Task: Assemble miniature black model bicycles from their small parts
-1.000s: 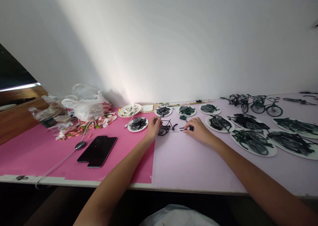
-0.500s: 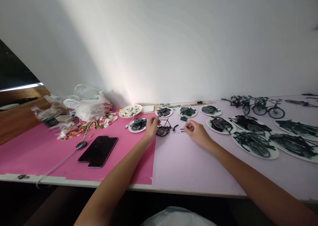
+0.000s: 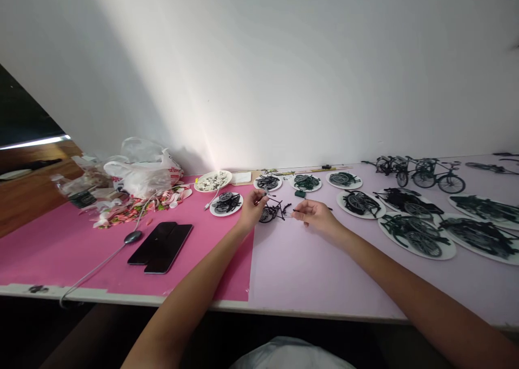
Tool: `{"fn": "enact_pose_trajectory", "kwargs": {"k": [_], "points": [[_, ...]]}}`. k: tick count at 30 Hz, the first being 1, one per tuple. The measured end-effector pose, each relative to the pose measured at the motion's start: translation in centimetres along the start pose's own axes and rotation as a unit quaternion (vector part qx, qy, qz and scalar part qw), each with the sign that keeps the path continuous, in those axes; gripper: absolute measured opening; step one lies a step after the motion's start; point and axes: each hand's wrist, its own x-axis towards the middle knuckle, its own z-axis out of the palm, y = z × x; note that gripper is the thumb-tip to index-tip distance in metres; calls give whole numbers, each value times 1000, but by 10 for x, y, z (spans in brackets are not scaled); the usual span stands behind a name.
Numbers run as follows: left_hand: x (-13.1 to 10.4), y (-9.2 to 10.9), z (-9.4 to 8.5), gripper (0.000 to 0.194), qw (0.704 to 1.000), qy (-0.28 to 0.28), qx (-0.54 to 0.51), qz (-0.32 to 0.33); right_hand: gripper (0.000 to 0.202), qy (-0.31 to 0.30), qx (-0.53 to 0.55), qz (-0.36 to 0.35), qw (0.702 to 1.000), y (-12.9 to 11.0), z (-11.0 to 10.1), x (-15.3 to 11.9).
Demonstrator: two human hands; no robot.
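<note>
A small black bicycle frame with one wheel (image 3: 275, 212) is on the light pink surface between my hands. My left hand (image 3: 253, 208) is closed in a pinch at its upper left, over the wheel side; what the fingertips grip is too small to name. My right hand (image 3: 314, 215) pinches something thin and dark to the right of the frame, too small to make out. A small dark green piece (image 3: 300, 194) lies just behind my right hand. Thin parts between the hands are partly hidden by my right fingers.
Plates of bicycle parts (image 3: 360, 204) stand behind and to the right, with assembled model bicycles (image 3: 430, 175) at the back right. On the left are two dark phones (image 3: 161, 246), a cable, petals (image 3: 140, 209), a plastic bag (image 3: 144, 171) and a plate of white pieces (image 3: 213, 182).
The bicycle frame now sits tilted differently and slightly further right. My left hand has shifted a little right, and my right hand has moved slightly left and down towards the frame.
</note>
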Motion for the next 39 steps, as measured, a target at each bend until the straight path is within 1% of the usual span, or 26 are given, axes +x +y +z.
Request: {"fn": "enact_pose_trajectory", "kwargs": {"k": [5,10,15,17,21,27,30,34,39], "points": [[-4,5,5,37,1000,-23,10,11,53,3,27,4,1000,-1,-2,3],[-10,12,11,33,998,-54,15,4,51,-17,71,-13,997,4,-3,4],[-14,13,14,33,997,-78,2,-10,52,-16,68,2,998,11,-2,5],[-15,13,15,34,996,-86,3,-12,52,-5,66,0,998,14,-3,7],[-16,14,16,36,995,-97,5,-15,51,21,68,-14,997,16,-6,10],[-16,13,16,41,994,-109,4,-12,46,-18,65,-3,998,13,-6,8],[-17,13,16,42,993,-119,1,-1,46,-15,58,-5,998,12,-4,7],[-17,14,17,42,993,-117,-3,13,48,-18,52,-6,998,13,-4,7],[-19,20,16,41,993,-119,5,16,47,-25,51,-13,998,15,-5,7]]}}
